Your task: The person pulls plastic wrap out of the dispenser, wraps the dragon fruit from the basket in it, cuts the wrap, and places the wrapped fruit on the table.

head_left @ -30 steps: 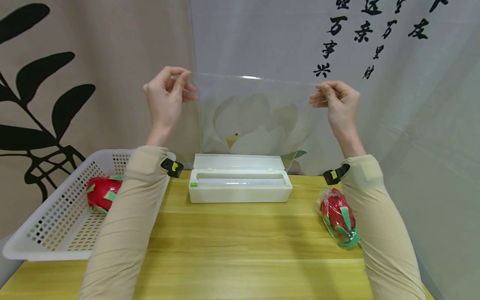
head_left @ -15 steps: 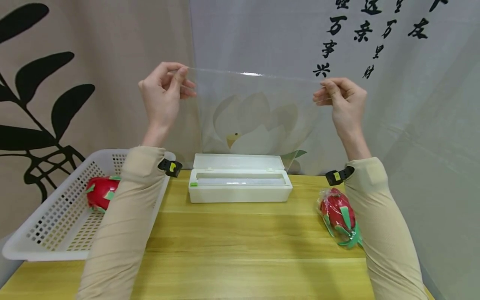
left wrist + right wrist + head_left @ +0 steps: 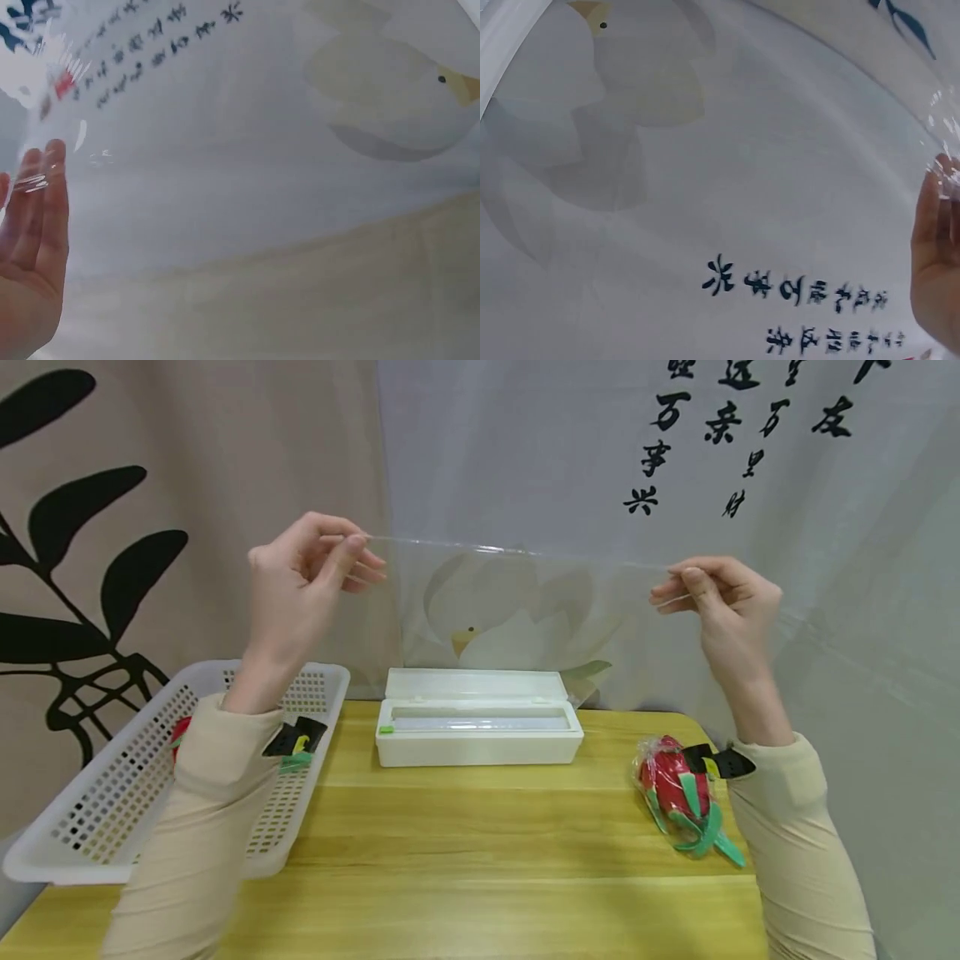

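Pinching clear film between closed fingers, the left hand and right hand stand apart.

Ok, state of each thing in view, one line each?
Left hand: raised, pinching the clear film
Right hand: raised, pinching the film's other side
Clear film: spread between both hands
White box: lid open, roll inside
Basket: holding red fruit, mostly hidden behind the left sleeve
Wrapped fruit: in clear wrap, on the table
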`<move>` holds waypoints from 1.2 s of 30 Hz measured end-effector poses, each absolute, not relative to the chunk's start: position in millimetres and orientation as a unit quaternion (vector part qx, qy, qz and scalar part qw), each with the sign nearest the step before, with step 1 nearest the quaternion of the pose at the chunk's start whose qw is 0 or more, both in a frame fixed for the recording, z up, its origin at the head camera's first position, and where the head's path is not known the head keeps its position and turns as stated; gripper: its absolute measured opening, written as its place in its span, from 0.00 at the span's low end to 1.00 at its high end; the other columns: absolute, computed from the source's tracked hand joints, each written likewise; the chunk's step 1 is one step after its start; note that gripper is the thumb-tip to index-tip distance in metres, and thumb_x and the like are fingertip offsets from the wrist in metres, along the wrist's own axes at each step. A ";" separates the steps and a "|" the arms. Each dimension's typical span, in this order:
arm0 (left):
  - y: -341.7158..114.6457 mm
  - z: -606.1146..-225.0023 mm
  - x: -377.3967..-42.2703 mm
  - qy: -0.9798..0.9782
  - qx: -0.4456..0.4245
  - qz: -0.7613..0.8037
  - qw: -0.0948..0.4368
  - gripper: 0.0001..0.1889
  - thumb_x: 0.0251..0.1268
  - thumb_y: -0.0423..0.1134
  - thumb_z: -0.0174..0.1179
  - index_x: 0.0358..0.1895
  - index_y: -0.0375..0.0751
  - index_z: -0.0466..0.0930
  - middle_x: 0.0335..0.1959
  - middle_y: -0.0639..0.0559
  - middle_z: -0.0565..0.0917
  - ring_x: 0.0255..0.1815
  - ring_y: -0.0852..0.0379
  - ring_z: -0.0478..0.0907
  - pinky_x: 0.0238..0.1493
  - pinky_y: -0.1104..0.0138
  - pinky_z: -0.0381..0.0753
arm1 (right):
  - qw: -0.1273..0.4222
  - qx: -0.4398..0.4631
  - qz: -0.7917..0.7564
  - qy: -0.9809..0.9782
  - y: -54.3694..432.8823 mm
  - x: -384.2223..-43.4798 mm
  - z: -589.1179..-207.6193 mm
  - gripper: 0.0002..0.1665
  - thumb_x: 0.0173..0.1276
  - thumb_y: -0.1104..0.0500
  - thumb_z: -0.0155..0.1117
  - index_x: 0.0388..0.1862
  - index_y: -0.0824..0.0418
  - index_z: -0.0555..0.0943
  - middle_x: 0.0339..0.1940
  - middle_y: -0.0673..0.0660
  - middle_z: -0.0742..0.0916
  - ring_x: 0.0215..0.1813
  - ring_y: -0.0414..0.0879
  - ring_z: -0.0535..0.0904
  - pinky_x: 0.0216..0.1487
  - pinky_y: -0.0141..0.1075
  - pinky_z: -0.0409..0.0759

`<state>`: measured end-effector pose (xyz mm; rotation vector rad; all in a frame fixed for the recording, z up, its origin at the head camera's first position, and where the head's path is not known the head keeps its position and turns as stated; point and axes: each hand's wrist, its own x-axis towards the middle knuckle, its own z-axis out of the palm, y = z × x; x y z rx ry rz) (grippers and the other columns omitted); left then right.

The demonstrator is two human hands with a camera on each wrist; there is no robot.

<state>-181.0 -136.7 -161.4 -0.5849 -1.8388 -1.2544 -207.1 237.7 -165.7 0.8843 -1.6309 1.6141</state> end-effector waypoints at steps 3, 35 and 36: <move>-139.3 -165.7 -163.0 -0.736 -0.263 -0.475 0.404 0.08 0.64 0.33 0.59 0.38 0.28 0.80 0.29 0.76 0.82 0.30 0.72 0.82 0.34 0.78 0.82 | 0.327 0.359 0.599 -0.636 244.5 -189.4 -172.8 0.09 0.67 0.74 0.54 0.34 0.83 0.78 0.27 0.54 0.89 0.29 0.43 0.86 0.34 0.31 0.85; -175.8 -316.5 -53.7 -0.645 -0.579 -0.499 -0.011 0.10 0.54 0.22 0.60 0.35 0.41 0.76 0.31 0.50 0.78 0.35 0.62 0.77 0.38 0.75 0.78 | -0.077 0.643 0.411 -0.641 297.7 -82.5 -287.4 0.13 0.58 0.78 0.58 0.38 0.64 0.75 0.35 0.56 0.81 0.39 0.43 0.79 0.39 0.30 0.79; -176.1 -322.9 -53.2 -0.644 -0.583 -0.495 -0.020 0.08 0.55 0.23 0.60 0.34 0.40 0.76 0.32 0.49 0.78 0.35 0.62 0.77 0.38 0.76 0.78 | -0.086 0.644 0.411 -0.640 297.5 -81.6 -292.6 0.13 0.58 0.77 0.59 0.38 0.64 0.75 0.34 0.56 0.81 0.38 0.42 0.79 0.40 0.29 0.79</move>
